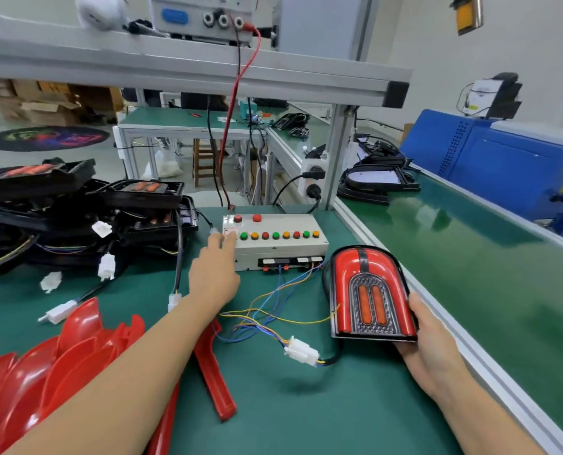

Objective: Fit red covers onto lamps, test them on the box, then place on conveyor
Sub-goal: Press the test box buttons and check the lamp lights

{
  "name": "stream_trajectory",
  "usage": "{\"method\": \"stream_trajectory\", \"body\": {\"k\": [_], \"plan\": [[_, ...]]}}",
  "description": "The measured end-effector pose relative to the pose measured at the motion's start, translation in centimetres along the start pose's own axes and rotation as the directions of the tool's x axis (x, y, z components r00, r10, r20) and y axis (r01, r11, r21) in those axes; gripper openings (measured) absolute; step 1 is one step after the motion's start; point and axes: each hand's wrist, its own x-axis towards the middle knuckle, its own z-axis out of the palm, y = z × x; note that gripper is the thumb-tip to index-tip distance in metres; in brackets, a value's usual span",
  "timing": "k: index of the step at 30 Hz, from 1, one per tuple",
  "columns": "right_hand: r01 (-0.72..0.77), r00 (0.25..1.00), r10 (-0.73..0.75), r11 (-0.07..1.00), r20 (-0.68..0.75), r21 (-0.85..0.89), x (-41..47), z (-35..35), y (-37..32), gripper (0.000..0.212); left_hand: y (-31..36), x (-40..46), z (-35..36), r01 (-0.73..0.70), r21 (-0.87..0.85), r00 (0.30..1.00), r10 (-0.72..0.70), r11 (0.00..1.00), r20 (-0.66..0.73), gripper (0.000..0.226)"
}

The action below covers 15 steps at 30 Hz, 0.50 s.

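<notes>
My right hand (434, 349) grips the lower edge of a lamp with its red cover fitted (370, 295), holding it face up above the green bench. The lamp's cable ends in a white connector (301, 351) joined to thin coloured wires that run to the white test box (275, 239). My left hand (213, 272) reaches forward with straight fingers, the fingertips touching the left end of the box's button row. Loose red covers (60, 359) lie piled at the lower left, under my left forearm.
A stack of black uncovered lamps (86, 208) with dangling white plugs fills the left of the bench. The green conveyor belt (470, 244) runs along the right behind an aluminium rail, with black frames (377, 180) at its far end. A red cable drops from a shelf unit above.
</notes>
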Motion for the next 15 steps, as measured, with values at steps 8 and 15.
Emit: {"method": "stream_trajectory", "body": {"k": [8,15], "plan": [[-0.01,0.998,0.01,1.0,-0.056,-0.011,-0.06,0.19,0.01,0.033,0.09,0.78,0.23,0.008,0.135,0.997,0.002,0.991,-0.072,0.057],[-0.002,0.999,0.001,1.0,-0.035,-0.023,0.05,0.1,0.16,0.036,0.77,0.66,-0.1,0.081,0.178,0.996,-0.072,0.981,-0.061,0.058]]}}
